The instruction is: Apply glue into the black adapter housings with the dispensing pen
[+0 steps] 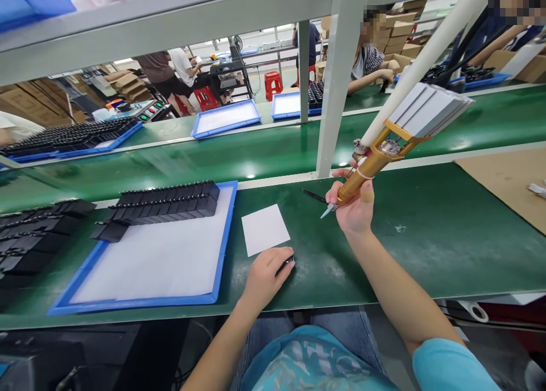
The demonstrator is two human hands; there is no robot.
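Observation:
My left hand [267,271] rests low over the green bench, its fingers closed round a small black part [289,260] that they mostly hide. Just beyond it lies a square white sheet of paper [265,229]. In my right hand [356,209] is a gold-coloured glue gun [360,177], gripped round its barrel and held tilted above the bench. Its pale blue tapered nozzle [327,211] points down and left, apart from the paper and the black part. Behind my right fingers a thin black pen [313,196] lies on the bench.
A blue tray [222,248] lined with white holds rows of black box-shaped parts [170,203]. More black parts [29,237] stand farther left. A grey post [333,83] and white pole [426,55] rise ahead. Brown cardboard [507,180] lies right. Co-workers sit beyond the green conveyor [273,152].

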